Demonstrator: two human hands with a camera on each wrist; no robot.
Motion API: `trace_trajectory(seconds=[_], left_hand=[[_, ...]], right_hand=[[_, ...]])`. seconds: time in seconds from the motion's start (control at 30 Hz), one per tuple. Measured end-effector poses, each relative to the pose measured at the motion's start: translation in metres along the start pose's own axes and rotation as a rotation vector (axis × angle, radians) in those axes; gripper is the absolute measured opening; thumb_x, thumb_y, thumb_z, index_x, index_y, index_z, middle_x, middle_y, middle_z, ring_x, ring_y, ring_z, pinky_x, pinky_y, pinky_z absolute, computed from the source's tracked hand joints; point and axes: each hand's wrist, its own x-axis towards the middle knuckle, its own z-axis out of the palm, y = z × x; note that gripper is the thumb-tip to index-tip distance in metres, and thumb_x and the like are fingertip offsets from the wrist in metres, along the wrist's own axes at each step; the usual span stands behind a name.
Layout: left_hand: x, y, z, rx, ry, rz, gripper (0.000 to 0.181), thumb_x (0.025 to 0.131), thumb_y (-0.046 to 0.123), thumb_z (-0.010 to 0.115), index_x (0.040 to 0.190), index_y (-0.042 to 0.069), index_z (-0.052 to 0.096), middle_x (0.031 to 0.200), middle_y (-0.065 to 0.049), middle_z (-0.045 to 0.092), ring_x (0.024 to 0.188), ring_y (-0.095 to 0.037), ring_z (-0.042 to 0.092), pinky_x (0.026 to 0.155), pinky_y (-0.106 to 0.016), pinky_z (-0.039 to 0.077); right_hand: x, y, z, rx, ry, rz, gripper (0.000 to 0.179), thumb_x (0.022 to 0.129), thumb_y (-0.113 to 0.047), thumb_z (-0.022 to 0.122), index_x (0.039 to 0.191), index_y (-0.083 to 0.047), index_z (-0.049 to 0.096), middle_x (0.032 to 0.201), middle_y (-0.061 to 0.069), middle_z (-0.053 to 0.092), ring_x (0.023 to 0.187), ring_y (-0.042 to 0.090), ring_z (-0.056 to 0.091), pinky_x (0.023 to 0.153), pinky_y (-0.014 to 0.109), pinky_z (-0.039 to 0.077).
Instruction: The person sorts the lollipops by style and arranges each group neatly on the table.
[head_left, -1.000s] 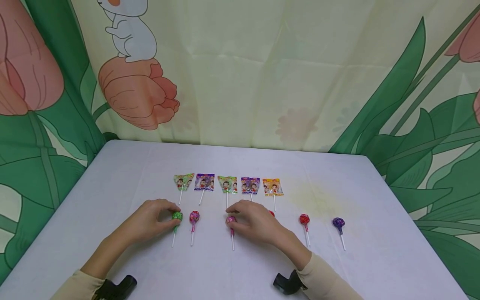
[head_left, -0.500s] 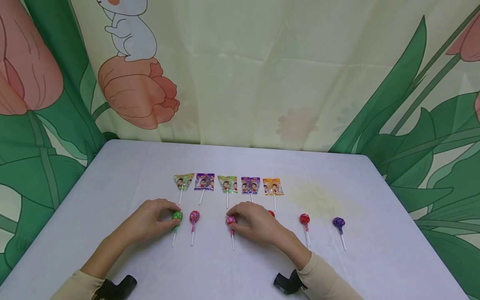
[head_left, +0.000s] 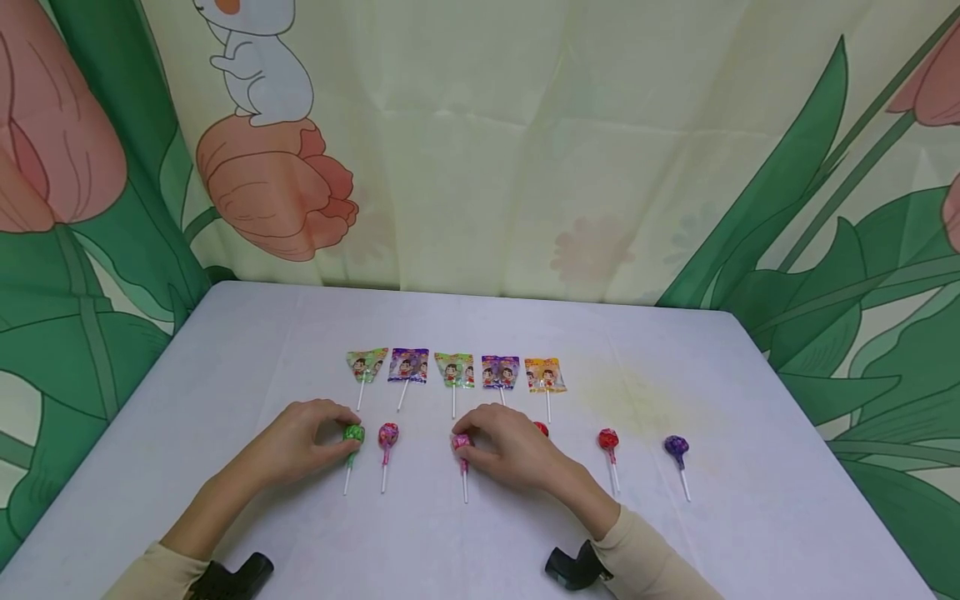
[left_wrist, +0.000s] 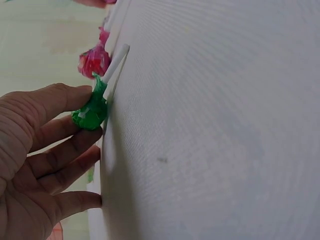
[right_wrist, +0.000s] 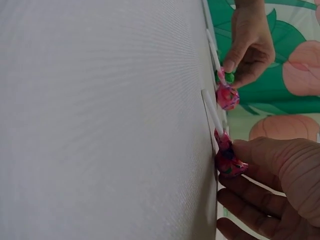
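Observation:
My left hand (head_left: pixel 303 442) pinches the wrapped head of a green lollipop (left_wrist: pixel 91 114) between thumb and fingers, its white stick lying toward the table's front. Farther right, my right hand (head_left: pixel 513 446) grips a pink lollipop (right_wrist: pixel 230 161) by its head in the same way. Between the two hands lies another pink lollipop (head_left: pixel 387 435), touched by neither. A red lollipop (head_left: pixel 542 428) is mostly hidden behind my right hand. Beyond that arm lie a second red lollipop (head_left: pixel 608 440) and a purple one (head_left: pixel 677 447).
Behind the hands runs a row of flat-wrapped lollipops, from a green packet (head_left: pixel 367 364) at the left to an orange packet (head_left: pixel 546 375) at the right. All lie on a white-covered table (head_left: pixel 480 550). A printed curtain (head_left: pixel 480 167) hangs along the table's back edge.

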Motion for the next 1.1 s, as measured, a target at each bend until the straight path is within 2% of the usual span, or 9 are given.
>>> trace_trajectory(seconds=[0.3, 0.63, 1.1], left_hand=[[0.0, 0.0, 0.0, -0.001, -0.001, 0.006, 0.024, 0.083, 0.02, 0.086, 0.104, 0.011, 0.077, 0.103, 0.002, 0.075, 0.104, -0.026, 0.068, 0.095, -0.054, 0.054], [0.0, 0.001, 0.0, 0.001, 0.001, 0.003, 0.024, 0.083, 0.019, 0.086, 0.104, 0.011, 0.077, 0.103, 0.002, 0.075, 0.103, -0.026, 0.068, 0.095, -0.053, 0.054], [0.0, 0.001, 0.0, 0.003, -0.021, -0.016, 0.025, 0.083, 0.02, 0.086, 0.105, 0.01, 0.077, 0.103, 0.002, 0.074, 0.104, -0.026, 0.068, 0.095, -0.053, 0.055]], right_hand=[[0.002, -0.001, -0.003, 0.05, 0.019, 0.025, 0.018, 0.095, -0.021, 0.073, 0.112, -0.014, 0.073, 0.107, -0.006, 0.071, 0.102, 0.011, 0.063, 0.095, 0.036, 0.053], [0.012, -0.01, -0.008, 0.082, 0.044, -0.028, 0.019, 0.094, -0.017, 0.073, 0.112, -0.012, 0.072, 0.108, -0.002, 0.072, 0.104, 0.015, 0.066, 0.094, 0.037, 0.054], [0.031, -0.023, 0.0, 0.105, 0.004, -0.022, 0.022, 0.094, -0.019, 0.074, 0.114, -0.011, 0.072, 0.111, -0.001, 0.072, 0.106, 0.014, 0.066, 0.097, 0.035, 0.053]])
